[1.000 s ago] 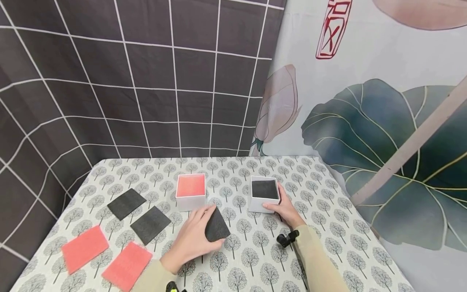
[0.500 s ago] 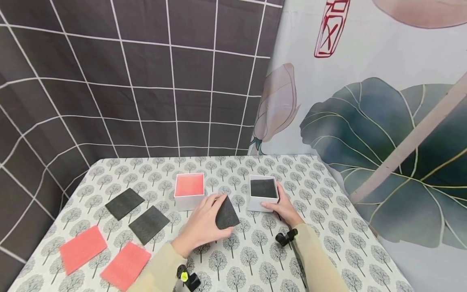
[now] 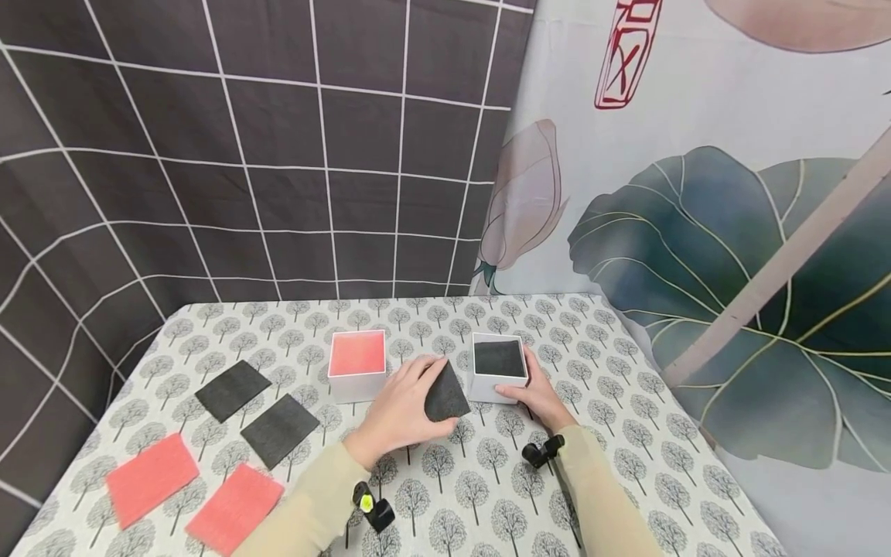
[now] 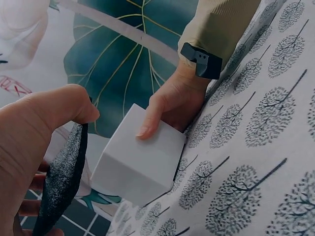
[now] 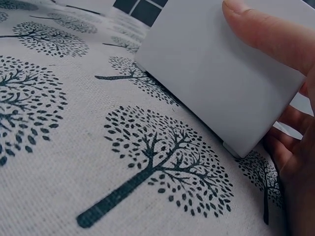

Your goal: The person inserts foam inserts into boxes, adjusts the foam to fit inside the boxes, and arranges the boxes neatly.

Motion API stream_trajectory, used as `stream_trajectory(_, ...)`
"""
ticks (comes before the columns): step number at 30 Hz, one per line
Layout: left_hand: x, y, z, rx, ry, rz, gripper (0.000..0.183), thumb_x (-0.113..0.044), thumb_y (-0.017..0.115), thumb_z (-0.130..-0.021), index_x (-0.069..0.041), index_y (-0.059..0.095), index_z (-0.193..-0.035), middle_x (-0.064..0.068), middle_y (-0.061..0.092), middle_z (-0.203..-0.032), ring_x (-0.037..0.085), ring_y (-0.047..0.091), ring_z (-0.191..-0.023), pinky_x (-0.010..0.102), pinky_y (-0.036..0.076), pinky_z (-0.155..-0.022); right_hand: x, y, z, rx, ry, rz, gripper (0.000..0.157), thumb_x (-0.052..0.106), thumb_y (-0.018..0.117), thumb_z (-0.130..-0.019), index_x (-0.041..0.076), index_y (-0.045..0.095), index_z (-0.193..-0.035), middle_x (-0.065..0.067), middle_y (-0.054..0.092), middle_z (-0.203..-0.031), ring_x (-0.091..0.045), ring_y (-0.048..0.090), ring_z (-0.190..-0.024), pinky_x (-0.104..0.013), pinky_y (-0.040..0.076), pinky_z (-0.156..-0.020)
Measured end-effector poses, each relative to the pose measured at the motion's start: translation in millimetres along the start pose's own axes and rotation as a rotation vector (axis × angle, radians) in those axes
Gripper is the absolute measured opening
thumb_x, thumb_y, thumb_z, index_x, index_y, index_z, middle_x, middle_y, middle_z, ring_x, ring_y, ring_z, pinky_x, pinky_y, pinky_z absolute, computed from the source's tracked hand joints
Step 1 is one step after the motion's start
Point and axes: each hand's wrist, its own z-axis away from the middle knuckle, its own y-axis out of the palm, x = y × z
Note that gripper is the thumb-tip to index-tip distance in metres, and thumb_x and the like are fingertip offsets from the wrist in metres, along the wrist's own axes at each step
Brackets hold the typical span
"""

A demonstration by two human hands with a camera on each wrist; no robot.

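Note:
A black cloth square (image 3: 446, 394) is pinched between the thumb and fingers of my left hand (image 3: 404, 406), held up just left of a white box. In the left wrist view that black cloth (image 4: 66, 169) bows slightly along its edge. My right hand (image 3: 543, 393) grips the right side of this white box (image 3: 496, 390), thumb on its front face, and the box stands on the table. Black cloth (image 3: 499, 358) lies inside it. The right wrist view shows the box's plain side (image 5: 206, 69) under my thumb. A second white box (image 3: 356, 389), with red cloth (image 3: 357, 353) inside, stands further left.
Two black cloth squares (image 3: 233, 390) lie flat on the left of the table. Nearer the front edge are two red cloth squares (image 3: 151, 480). A tree-patterned tablecloth (image 3: 445, 510) covers the table, and a dark grid curtain (image 3: 278, 193) hangs behind it.
My left hand has carried the black cloth to the right and slightly away from me, from before the red-cloth box towards the black-cloth box. My right hand keeps its grip on the box.

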Motion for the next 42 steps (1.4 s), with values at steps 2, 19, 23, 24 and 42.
stream_trajectory(2, -0.5, 0.4, -4.9, 0.006, 0.005, 0.006, 0.095, -0.053, 0.071, -0.064, -0.014, 0.037, -0.143, 0.002, 0.043, -0.135, 0.019, 0.042, -0.118, 0.04, 0.04, -0.095, -0.6, -0.4, -0.6, 0.004, -0.003, 0.0, 0.098, 0.002, 0.08, -0.068, 0.023, 0.024, -0.146, -0.013, 0.045, -0.131, -0.027, 0.053, -0.103, -0.034, 0.042, -0.093)
stream_trajectory(19, -3.6, 11.9, -43.3, 0.021, 0.067, 0.005, 0.091, -0.056, 0.071, -0.065, -0.01, 0.043, -0.138, 0.003, 0.049, -0.131, 0.019, 0.047, -0.115, 0.039, 0.043, -0.094, 30.2, 8.5, 10.0, 0.015, 0.004, 0.054, 0.097, -0.002, 0.075, -0.071, 0.012, 0.018, -0.148, -0.017, 0.038, -0.139, -0.02, 0.049, -0.107, -0.025, 0.041, -0.092)
stream_trajectory(23, -3.3, 16.1, -50.7, 0.013, 0.09, 0.009, 0.089, -0.053, 0.072, -0.065, -0.01, 0.044, -0.138, 0.004, 0.05, -0.129, 0.019, 0.047, -0.115, 0.039, 0.042, -0.095, 27.8, 7.8, 8.7, 0.036, -0.015, 0.03, 0.097, -0.003, 0.074, -0.073, 0.011, 0.015, -0.149, -0.017, 0.034, -0.142, -0.02, 0.048, -0.108, -0.024, 0.043, -0.091)
stream_trajectory(24, -3.5, 16.6, -52.5, 0.017, 0.091, 0.009, 0.088, -0.052, 0.072, -0.065, -0.01, 0.044, -0.138, 0.004, 0.05, -0.13, 0.019, 0.047, -0.115, 0.039, 0.042, -0.096, 24.7, 6.7, 7.4, 0.039, -0.015, 0.022, 0.097, -0.003, 0.074, -0.073, 0.012, 0.015, -0.149, -0.017, 0.033, -0.142, -0.02, 0.048, -0.108, -0.024, 0.044, -0.09)
stream_trajectory(42, -20.3, 22.1, -86.8, 0.131, 0.143, -0.042, 0.085, -0.056, 0.07, -0.07, -0.012, 0.044, -0.138, 0.003, 0.045, -0.138, 0.022, 0.045, -0.121, 0.042, 0.04, -0.097, 1.4, -1.6, -1.8, 0.071, -0.001, 0.084, 0.101, 0.007, 0.078, -0.073, 0.022, 0.014, -0.15, -0.009, 0.024, -0.15, -0.03, 0.036, -0.127, -0.038, 0.03, -0.105)
